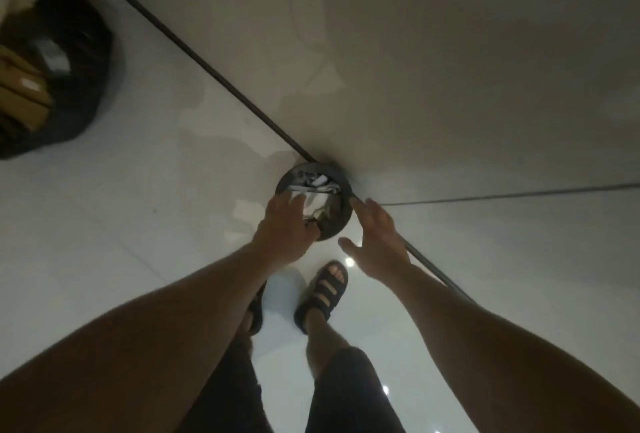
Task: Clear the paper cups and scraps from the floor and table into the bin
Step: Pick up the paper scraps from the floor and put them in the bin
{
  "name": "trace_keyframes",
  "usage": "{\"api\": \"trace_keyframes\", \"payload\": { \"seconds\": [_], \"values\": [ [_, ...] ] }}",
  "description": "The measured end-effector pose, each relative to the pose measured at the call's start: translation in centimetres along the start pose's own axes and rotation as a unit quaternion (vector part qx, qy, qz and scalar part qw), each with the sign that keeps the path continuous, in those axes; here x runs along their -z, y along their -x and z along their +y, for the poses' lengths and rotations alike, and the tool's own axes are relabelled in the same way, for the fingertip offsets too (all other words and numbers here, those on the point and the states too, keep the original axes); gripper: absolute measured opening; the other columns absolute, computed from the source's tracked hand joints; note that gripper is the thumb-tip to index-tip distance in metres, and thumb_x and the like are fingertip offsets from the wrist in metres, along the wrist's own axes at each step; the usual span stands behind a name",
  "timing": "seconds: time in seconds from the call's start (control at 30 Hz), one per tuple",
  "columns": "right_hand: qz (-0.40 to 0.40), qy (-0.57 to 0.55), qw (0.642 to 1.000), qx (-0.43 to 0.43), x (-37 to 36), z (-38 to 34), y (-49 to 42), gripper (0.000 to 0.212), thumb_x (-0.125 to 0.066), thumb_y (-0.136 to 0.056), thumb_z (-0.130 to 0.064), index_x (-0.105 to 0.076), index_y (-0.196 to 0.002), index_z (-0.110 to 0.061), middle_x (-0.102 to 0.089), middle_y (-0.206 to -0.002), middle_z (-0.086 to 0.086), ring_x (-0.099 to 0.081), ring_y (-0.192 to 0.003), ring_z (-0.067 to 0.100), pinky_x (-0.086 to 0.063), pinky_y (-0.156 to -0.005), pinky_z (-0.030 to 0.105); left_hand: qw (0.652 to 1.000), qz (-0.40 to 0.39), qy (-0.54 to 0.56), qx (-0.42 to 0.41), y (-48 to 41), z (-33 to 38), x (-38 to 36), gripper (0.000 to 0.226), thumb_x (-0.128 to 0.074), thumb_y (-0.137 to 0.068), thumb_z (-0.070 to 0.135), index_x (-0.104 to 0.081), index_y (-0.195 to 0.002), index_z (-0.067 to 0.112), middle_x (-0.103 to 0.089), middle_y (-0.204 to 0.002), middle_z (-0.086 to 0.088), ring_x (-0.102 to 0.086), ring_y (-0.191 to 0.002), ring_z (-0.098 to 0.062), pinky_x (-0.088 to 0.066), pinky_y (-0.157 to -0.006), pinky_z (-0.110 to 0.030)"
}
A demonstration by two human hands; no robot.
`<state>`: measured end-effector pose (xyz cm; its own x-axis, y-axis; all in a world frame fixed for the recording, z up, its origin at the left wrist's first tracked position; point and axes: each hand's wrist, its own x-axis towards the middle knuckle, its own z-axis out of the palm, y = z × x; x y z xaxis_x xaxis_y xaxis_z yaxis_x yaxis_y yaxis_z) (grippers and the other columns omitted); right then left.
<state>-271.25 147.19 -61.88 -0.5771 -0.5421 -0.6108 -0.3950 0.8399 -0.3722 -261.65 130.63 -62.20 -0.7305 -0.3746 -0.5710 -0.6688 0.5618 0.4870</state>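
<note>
Only the one head view here, looking straight down. The person is leaning over a small round bin that sits on the glossy white floor, tucked right into the corner where the two walls meet. It's already stuffed with crumpled paper scraps.

Both bare forearms reach forward and down toward it. The left hand hovers over the near-left part of the bin's mouth, palm down, fingers stretched out loosely across the opening and thumb by the rim. It looks released with nothing in it, though it's a bit blurry.

The right hand is just beside the bin's right side, flat and empty, fingers straight with the tips near the rim, thumb splayed out.

Below the hands there's a dark strappy sandal on the right foot. Far upper left sits a black bag holding cardboard.
</note>
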Motion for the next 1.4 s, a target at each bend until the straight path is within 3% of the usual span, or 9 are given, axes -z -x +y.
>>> {"api": "trace_keyframes", "payload": {
  "seconds": [0.07,0.17,0.33,0.6,0.73,0.97,1.4],
  "values": [
    [0.010,-0.005,1.000,-0.012,2.2,-1.6,3.2,0.080,-0.058,-0.091,-0.050,-0.009,-0.153,-0.037,-0.002,-0.162,-0.004,-0.004,-0.149,0.023,-0.028,-0.114,0.046,0.999,0.012,-0.020,-0.023,2.1,1.8,2.9,0.057,-0.051,-0.090,0.033,-0.033,-0.140,0.012,-0.035,-0.145,-0.014,-0.029,-0.135,-0.030,-0.032,-0.110,-0.045],
    [0.062,-0.025,0.998,-0.018,4.9,-3.7,8.1,0.081,-0.059,-0.090,-0.051,-0.011,-0.153,-0.038,-0.002,-0.162,-0.005,-0.004,-0.149,0.023,-0.031,-0.113,0.047,0.999,0.007,-0.022,-0.038,5.4,4.6,6.6,0.064,-0.052,-0.091,0.036,-0.027,-0.146,0.015,-0.023,-0.153,-0.010,-0.018,-0.141,-0.028,-0.028,-0.111,-0.044],
    [0.158,-0.064,0.983,-0.065,8.2,-6.7,16.9,0.082,-0.061,-0.089,-0.049,-0.011,-0.153,-0.038,-0.005,-0.162,-0.002,-0.007,-0.148,0.024,-0.032,-0.114,0.047,0.982,-0.032,-0.095,-0.159,10.9,8.4,11.1,0.068,-0.053,-0.091,0.038,-0.024,-0.147,0.013,-0.018,-0.155,-0.009,-0.012,-0.143,-0.027,-0.020,-0.116,-0.041],
    [0.297,-0.146,0.924,-0.193,7.8,-6.8,30.1,0.081,-0.059,-0.091,-0.050,-0.010,-0.154,-0.037,-0.003,-0.162,-0.003,-0.005,-0.148,0.022,-0.030,-0.116,0.041,0.928,-0.092,-0.203,-0.300,17.7,16.1,11.9,0.073,-0.047,-0.092,0.047,-0.015,-0.151,0.019,-0.006,-0.159,-0.004,-0.001,-0.145,-0.023,-0.011,-0.118,-0.040],
    [0.353,-0.184,0.874,-0.277,5.3,-3.5,37.8,0.080,-0.058,-0.091,-0.050,-0.010,-0.154,-0.037,-0.003,-0.162,-0.003,-0.005,-0.148,0.021,-0.030,-0.116,0.040,0.885,-0.143,-0.247,-0.367,22.7,21.3,7.8,0.073,-0.044,-0.093,0.050,-0.011,-0.152,0.023,-0.001,-0.160,-0.001,0.003,-0.146,-0.022,-0.010,-0.119,-0.042],
    [0.431,-0.248,0.767,-0.406,-2.7,4.1,53.7,0.080,-0.058,-0.090,-0.050,-0.012,-0.154,-0.037,-0.005,-0.162,-0.001,-0.004,-0.148,0.020,-0.027,-0.116,0.037,0.782,-0.205,-0.322,-0.492,35.3,30.5,-4.0,0.074,-0.047,-0.092,0.050,-0.012,-0.152,0.022,-0.002,-0.160,-0.003,0.002,-0.146,-0.021,-0.011,-0.119,-0.040],
    [0.473,-0.244,0.616,-0.581,-16.4,13.0,82.4,0.077,-0.053,-0.091,-0.052,-0.010,-0.154,-0.037,0.001,-0.162,-0.001,-0.002,-0.149,0.021,-0.033,-0.113,0.041,0.590,-0.253,-0.364,-0.674,62.9,39.7,-27.0,0.069,-0.045,-0.094,0.046,-0.017,-0.151,0.020,-0.008,-0.159,-0.004,-0.001,-0.146,-0.022,-0.013,-0.118,-0.039]
  ]
}}
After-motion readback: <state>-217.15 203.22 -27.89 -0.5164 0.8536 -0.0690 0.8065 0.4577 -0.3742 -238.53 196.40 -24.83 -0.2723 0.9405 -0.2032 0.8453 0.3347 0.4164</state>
